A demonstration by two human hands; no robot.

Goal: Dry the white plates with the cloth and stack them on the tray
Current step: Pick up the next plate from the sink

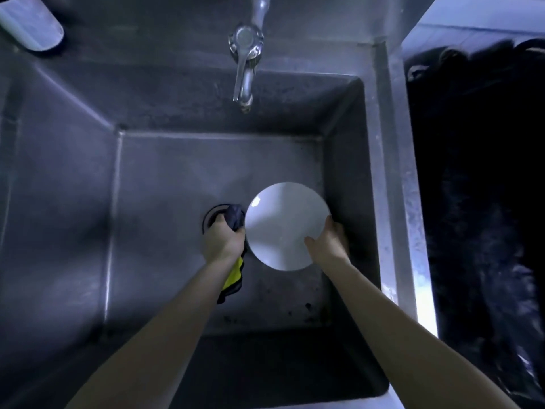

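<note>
White and round, a glossy plate [284,225] is held over a deep stainless-steel sink [73,202], probably so that drips fall into the basin. The right hand [327,243] grasps its lower right rim, thumb on the face. The left hand [224,240] clenches a bunched dark blue and yellow cloth [235,271] just beside the plate's left edge, seemingly poised to wipe. A chrome tap [244,63] overhangs the far wall. The room is dim; no tray is visible.

Deep steel sink [165,178], chrome tap [244,63] above, round drain [211,216], perhaps a pale bottle [31,23] top left
</note>
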